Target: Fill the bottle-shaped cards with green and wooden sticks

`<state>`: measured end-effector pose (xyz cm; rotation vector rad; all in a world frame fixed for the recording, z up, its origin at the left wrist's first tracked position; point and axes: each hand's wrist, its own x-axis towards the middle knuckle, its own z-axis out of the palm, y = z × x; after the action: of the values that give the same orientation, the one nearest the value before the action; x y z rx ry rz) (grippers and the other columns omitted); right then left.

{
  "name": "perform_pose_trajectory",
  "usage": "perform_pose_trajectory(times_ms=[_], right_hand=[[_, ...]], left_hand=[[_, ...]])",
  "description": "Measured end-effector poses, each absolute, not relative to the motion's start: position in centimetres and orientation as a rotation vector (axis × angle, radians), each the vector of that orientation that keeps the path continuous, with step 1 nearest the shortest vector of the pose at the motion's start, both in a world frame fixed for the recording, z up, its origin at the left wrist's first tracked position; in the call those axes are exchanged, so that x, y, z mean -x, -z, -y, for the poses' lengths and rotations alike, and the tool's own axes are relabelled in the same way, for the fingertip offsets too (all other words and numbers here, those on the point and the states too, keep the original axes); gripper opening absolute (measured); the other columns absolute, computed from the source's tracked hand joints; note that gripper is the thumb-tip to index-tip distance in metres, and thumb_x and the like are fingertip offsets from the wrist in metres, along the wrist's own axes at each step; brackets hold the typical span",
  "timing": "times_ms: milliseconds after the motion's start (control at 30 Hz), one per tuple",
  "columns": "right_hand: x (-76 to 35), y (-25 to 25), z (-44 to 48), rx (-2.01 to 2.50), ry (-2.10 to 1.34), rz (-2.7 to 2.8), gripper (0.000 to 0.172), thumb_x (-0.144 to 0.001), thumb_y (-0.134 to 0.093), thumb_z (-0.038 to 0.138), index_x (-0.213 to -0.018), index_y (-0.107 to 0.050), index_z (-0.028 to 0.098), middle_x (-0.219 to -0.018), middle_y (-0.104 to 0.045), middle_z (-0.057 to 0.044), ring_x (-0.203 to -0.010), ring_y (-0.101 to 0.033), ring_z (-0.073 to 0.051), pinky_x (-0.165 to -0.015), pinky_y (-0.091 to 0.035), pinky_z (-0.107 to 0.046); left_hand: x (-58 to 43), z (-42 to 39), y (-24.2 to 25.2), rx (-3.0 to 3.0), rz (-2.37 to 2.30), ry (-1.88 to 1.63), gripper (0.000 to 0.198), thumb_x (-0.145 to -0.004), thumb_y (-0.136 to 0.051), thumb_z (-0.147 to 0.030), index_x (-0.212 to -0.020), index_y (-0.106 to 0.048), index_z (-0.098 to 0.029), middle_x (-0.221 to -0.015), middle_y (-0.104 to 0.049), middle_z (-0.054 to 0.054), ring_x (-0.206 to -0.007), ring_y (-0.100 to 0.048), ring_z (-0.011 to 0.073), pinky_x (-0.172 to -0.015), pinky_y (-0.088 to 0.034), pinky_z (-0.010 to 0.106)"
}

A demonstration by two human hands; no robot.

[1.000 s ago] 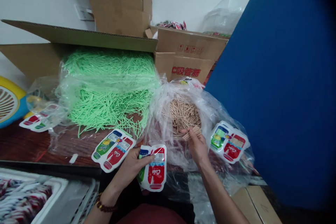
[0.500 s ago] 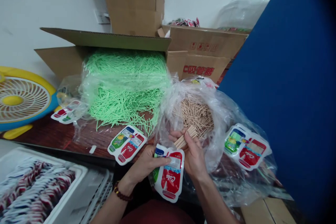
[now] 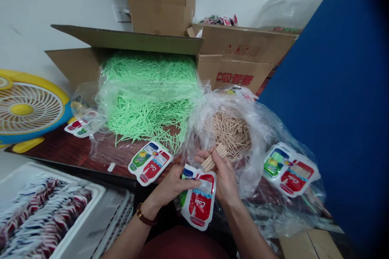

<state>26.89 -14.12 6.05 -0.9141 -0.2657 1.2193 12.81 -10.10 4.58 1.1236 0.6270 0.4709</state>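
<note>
My left hand (image 3: 172, 184) grips a red and white bottle-shaped pouch (image 3: 199, 202) by its top, held close to my body. My right hand (image 3: 221, 174) is closed on a small bundle of tan sticks (image 3: 214, 156), just above the pouch's upper edge. Right behind it a clear plastic bag (image 3: 258, 125) holds a heap of tan sticks (image 3: 232, 131). A pile of green sticks (image 3: 148, 97) spills out of a plastic-lined cardboard box (image 3: 127, 40) onto the dark table (image 3: 57, 151).
Loose pouches lie on the table: one (image 3: 150, 162) left of my hands, one (image 3: 290, 170) on the right, one (image 3: 81, 126) by a yellow and blue fan (image 3: 27, 109). A white tray of filled pouches (image 3: 39, 214) sits lower left. A blue panel (image 3: 331, 101) walls off the right side. More cardboard boxes (image 3: 240, 56) stand behind.
My right hand has drawn back out of the bag with a bundle of tan sticks and come next to the pouch. The camera has swung left, showing more of the fan and tray.
</note>
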Motion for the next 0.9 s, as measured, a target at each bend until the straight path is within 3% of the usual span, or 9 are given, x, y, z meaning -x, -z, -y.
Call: perform_pose_trajectory(times_ms=[133, 267, 367, 467, 533, 633, 800, 900], right_hand=[[-26.7, -5.5, 14.4, 0.934, -1.218, 0.268, 0.031, -0.074, -0.071, 0.038, -0.096, -0.056, 0.022, -0.092, -0.074, -0.005, -0.086, -0.071, -0.024, -0.069, -0.058, -0.035], [-27.3, -4.6, 14.8, 0.949, -1.273, 0.382, 0.024, -0.077, -0.069, 0.038, -0.09, -0.06, 0.021, -0.094, -0.074, -0.005, -0.074, -0.07, -0.022, -0.065, -0.056, -0.034], [-28.1, -4.3, 15.0, 0.932, -1.398, 0.557, 0.019, -0.077, -0.069, 0.036, -0.085, -0.063, 0.02, -0.108, -0.071, -0.005, -0.084, -0.069, -0.022, -0.075, -0.055, -0.035], [-29.0, -4.7, 14.7, 0.924, -1.374, 0.737, 0.024, -0.077, -0.069, 0.033, -0.098, -0.064, 0.023, -0.117, -0.067, -0.005, -0.1, -0.065, -0.023, -0.087, -0.052, -0.037], [-29.4, -5.3, 14.4, 0.927, -1.287, 0.792, 0.032, -0.08, -0.067, 0.034, -0.111, -0.061, 0.027, -0.117, -0.067, -0.004, -0.103, -0.064, -0.022, -0.089, -0.051, -0.04], [-29.7, -6.2, 14.2, 1.021, -1.17, 0.943, 0.029, -0.085, -0.061, 0.036, -0.112, -0.064, 0.028, -0.114, -0.068, -0.004, -0.104, -0.064, -0.022, -0.094, -0.048, -0.042], [-29.6, -6.5, 14.7, 1.131, -1.046, 1.338, 0.033, -0.086, -0.058, 0.03, -0.119, -0.064, 0.029, -0.131, -0.059, -0.002, -0.126, -0.048, -0.022, -0.112, -0.028, -0.041], [-29.7, -5.7, 14.6, 1.115, -1.065, 1.252, 0.038, -0.086, -0.059, 0.028, -0.124, -0.059, 0.029, -0.13, -0.059, -0.002, -0.119, -0.054, -0.021, -0.104, -0.039, -0.038]], left_hand=[[-12.7, 10.1, -4.5, -1.111, -0.648, -0.497, 0.023, -0.069, -0.077, -0.028, -0.088, -0.074, -0.015, -0.083, -0.073, 0.002, -0.073, -0.063, 0.0177, -0.07, -0.047, 0.025], [-12.6, 9.9, -4.4, -1.11, -0.691, -0.516, 0.021, -0.068, -0.078, -0.029, -0.083, -0.073, -0.015, -0.081, -0.074, 0.003, -0.073, -0.065, 0.0188, -0.071, -0.049, 0.026], [-12.6, 9.5, -4.2, -1.119, -0.716, -0.573, 0.022, -0.069, -0.078, -0.028, -0.085, -0.072, -0.015, -0.082, -0.074, 0.002, -0.074, -0.066, 0.018, -0.073, -0.049, 0.026], [-12.5, 9.1, -4.2, -1.153, -0.726, -0.599, 0.021, -0.071, -0.076, -0.029, -0.085, -0.072, -0.015, -0.082, -0.074, 0.001, -0.073, -0.065, 0.0172, -0.071, -0.048, 0.025], [-12.5, 8.8, -4.2, -1.182, -0.726, -0.583, 0.021, -0.071, -0.075, -0.03, -0.084, -0.072, -0.014, -0.08, -0.074, 0.002, -0.071, -0.065, 0.0174, -0.068, -0.048, 0.025], [-12.4, 8.5, -4.3, -1.203, -0.74, -0.621, 0.019, -0.071, -0.076, -0.029, -0.081, -0.072, -0.013, -0.077, -0.074, 0.002, -0.068, -0.065, 0.0172, -0.066, -0.048, 0.025], [-12.4, 7.9, -3.9, -1.149, -0.8, -0.745, 0.022, -0.07, -0.077, -0.029, -0.082, -0.072, -0.012, -0.078, -0.074, 0.004, -0.07, -0.066, 0.0183, -0.068, -0.051, 0.027], [-12.3, 7.7, -3.9, -1.149, -0.8, -0.753, 0.023, -0.069, -0.077, -0.03, -0.082, -0.072, -0.012, -0.078, -0.075, 0.005, -0.068, -0.066, 0.0181, -0.067, -0.051, 0.027]])
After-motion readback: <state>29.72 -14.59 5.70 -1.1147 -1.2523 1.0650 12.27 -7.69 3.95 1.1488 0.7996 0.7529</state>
